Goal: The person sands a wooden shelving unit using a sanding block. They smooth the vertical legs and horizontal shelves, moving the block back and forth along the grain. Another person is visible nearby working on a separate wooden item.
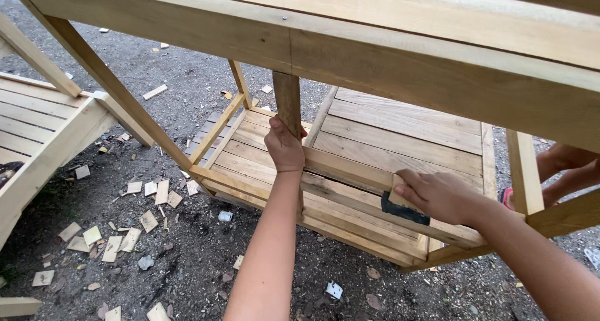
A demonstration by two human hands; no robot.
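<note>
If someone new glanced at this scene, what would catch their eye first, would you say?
Most likely the pale wooden frame filling the top and middle. The left hand grips an upright post at centre, while the right hand presses a dark-backed sanding block on a rail. Small wood offcuts litter the gravel ground at lower left.

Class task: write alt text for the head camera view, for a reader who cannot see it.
Seen from above, a person's left hand grips an upright wooden post of a pale timber frame, while the right hand presses a dark-faced sanding block on a lower rail. Wood offcuts litter the dark gravel ground.
</note>
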